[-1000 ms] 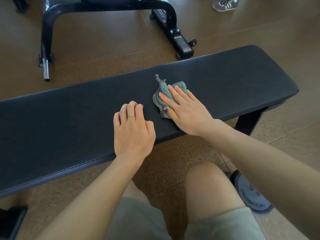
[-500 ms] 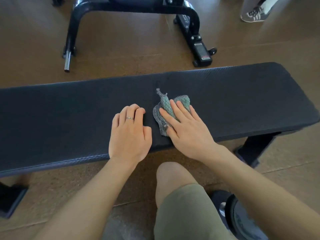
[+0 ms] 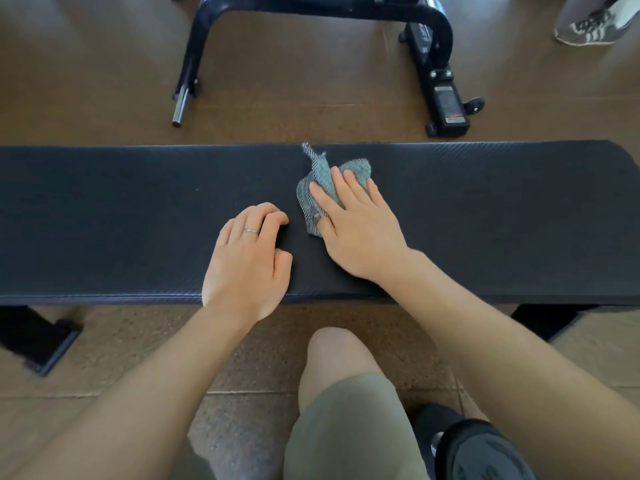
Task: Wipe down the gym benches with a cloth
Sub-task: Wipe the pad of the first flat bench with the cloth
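Brown gym flooring runs under a long black padded counter (image 3: 104, 216), the bench being wiped, with a black metal equipment frame (image 3: 429, 26) beyond it and a striped sneaker (image 3: 585, 27) at the far right. On the padding, the right hand (image 3: 356, 226) lies flat with straight fingers pressing a crumpled teal cloth (image 3: 356, 168), which sits under and just ahead of the fingertips, probably so the palm's weight drives the wipe. Just left of it, the left hand (image 3: 249, 258) rests on the padding holding nothing, fingers loosely curled, a ring (image 3: 251, 231) on one; it likely steadies the body. Compared with half a second ago, the cloth and right hand have moved farther from the body toward the counter's far edge, while the left hand has stayed put.
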Motion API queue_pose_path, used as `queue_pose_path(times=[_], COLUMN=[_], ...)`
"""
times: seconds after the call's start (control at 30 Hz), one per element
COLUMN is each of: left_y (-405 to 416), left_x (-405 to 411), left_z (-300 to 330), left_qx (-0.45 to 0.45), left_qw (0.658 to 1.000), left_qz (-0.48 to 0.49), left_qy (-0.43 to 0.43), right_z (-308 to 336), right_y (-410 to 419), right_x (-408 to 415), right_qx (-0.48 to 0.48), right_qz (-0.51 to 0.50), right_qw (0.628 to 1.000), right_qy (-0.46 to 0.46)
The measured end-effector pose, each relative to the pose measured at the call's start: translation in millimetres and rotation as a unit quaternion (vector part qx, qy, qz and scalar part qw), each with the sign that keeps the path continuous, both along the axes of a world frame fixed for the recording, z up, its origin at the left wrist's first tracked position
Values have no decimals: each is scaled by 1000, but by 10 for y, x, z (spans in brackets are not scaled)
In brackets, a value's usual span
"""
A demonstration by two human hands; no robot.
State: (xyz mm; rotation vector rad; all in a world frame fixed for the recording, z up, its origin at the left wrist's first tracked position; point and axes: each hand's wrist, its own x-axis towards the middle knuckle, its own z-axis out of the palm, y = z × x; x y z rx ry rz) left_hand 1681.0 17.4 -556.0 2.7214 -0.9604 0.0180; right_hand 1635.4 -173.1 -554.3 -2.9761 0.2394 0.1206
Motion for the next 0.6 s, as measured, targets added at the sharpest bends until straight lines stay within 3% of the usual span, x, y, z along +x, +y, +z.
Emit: queue_pose_path(times=[0.17, 0.43, 0.6], left_y=[-13, -3, 8], left_x=[-22, 7, 26], left_z=[14, -28, -48], left_qx=[-10, -44, -55], left_qw=[1000, 999, 998], left_qz=[1, -5, -21], left_qy=[1, -10, -30], right_z=[29, -15, 6], right_y=[130, 81, -161], right_x=[-420, 1075, 1244], right_qx=[21, -1, 2], right_qz=[65, 56, 39], right_qw=[998, 998, 999], right_qy=[16, -2, -9])
